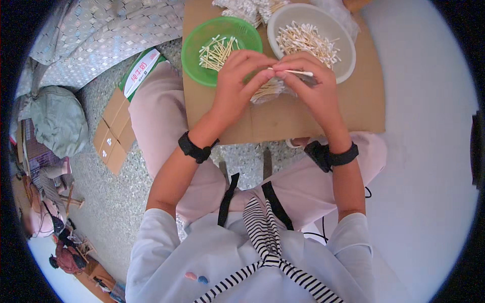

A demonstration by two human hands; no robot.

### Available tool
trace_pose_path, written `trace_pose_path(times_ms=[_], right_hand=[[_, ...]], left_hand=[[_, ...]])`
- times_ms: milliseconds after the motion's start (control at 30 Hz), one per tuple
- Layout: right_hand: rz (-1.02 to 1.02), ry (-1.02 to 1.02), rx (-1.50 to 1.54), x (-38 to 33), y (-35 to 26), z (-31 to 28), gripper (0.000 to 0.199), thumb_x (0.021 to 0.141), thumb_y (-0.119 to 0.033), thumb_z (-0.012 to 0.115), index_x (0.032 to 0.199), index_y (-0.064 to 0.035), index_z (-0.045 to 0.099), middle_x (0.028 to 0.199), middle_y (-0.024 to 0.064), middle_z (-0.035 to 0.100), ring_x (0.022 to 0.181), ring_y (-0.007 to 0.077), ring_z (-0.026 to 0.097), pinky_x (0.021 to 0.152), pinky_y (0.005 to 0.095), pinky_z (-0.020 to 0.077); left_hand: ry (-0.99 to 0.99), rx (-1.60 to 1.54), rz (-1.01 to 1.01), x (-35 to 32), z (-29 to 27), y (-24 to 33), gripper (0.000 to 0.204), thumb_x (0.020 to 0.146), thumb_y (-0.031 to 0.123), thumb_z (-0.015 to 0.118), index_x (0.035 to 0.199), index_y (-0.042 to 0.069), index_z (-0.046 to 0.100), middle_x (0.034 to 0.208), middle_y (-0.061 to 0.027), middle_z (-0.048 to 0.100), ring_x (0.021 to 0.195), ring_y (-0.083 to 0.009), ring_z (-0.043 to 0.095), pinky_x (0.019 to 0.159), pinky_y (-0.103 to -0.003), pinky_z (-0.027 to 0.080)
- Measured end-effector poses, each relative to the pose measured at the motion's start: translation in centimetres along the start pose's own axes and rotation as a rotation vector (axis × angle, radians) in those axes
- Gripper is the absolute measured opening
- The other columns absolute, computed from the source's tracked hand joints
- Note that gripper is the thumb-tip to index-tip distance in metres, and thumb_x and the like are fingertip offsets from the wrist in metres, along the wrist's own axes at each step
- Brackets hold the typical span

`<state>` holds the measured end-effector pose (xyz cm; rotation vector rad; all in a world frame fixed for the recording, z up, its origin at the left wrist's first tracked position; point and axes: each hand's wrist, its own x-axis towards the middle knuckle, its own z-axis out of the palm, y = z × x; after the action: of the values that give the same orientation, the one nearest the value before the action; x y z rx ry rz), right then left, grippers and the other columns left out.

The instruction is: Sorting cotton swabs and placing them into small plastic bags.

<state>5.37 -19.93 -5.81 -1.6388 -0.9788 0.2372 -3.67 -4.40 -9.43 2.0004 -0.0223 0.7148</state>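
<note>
Over a cardboard surface (pixel 313 117), a person's 2 hands meet at 1 swab (pixel 301 73), raised in front of 2 bowls. The right hand (pixel 318 86) pinches it between thumb and fingertips, a white tip pointing toward the surface's right edge. The left hand (pixel 235 83) brings thumb and fingertip close together at the other end; whether they clamp the swab or merely touch it cannot be told.

At the surface's left edge, a green bowl (pixel 194 72) carries a loose heap of swabs. A grey bowl (pixel 349 56), nearer the right edge, carries a fuller one. A clear bag (pixel 265 93) with more swabs lies beneath the hands, and a white-tipped pile (pixel 247 10) sits toward the far edge.

The work looks partway along: both bowls are stocked, and the swab in hand is not yet set down. Which heap is finished and which waits cannot be told.
</note>
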Motion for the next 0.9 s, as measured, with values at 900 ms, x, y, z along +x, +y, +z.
trace_pose_path(times_ms=[900], right_hand=[[-0.213, -0.014, 0.720, -3.5, -17.8, 1.4, 0.026, 0.085, -0.017, 0.055, 0.060, -0.0089, 0.058, 0.054, 0.0003, 0.058, 0.042, 0.0187, 0.051, 0.045, 0.0344, 0.0452]], left_hand=[[0.001, -0.027, -0.075, -0.1, -0.1, 0.1, 0.017, 0.079, 0.015, 0.072, 0.083, 0.003, 0.060, 0.086, -0.0078, 0.059, 0.083, -0.0235, 0.057, 0.074, -0.033, 0.045]])
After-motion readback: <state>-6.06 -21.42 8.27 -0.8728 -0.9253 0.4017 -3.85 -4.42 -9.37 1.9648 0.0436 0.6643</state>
